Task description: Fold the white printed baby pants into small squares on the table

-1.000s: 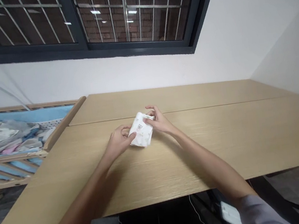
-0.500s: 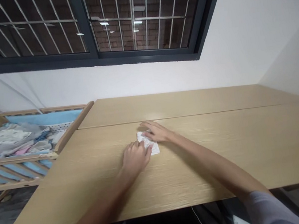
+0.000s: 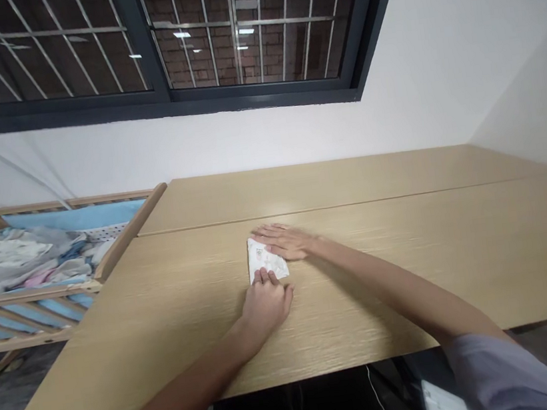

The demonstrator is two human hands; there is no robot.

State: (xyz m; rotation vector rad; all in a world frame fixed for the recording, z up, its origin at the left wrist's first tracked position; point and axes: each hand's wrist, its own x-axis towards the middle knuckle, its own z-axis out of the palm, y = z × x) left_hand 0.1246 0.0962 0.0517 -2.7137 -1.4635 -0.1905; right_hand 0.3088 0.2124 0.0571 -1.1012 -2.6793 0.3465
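Note:
A small white packet or folded paper (image 3: 264,260) with faint printed marks lies on the wooden tabletop (image 3: 386,257); its exact kind I cannot make out. My right hand (image 3: 285,240) rests flat over its upper right part, fingers stretched toward the left. At its lower edge, my left hand (image 3: 267,300) presses down with bent fingertips, the thumb held out to the right. Neither hand is wrapped round the packet. Part of the white piece is hidden beneath the fingers.
To the left stands a wooden crib (image 3: 132,240) with blue lining, holding clothes and plastic bags (image 3: 12,253). A dark-framed window (image 3: 259,96) with metal bars is set in the white wall behind. Below the table's front edge, a white object (image 3: 443,401) and a cord show.
My left hand has shifted down to the packet's lower edge, uncovering more of it. My right hand has flattened, its fingers straighter. The view has tilted slightly.

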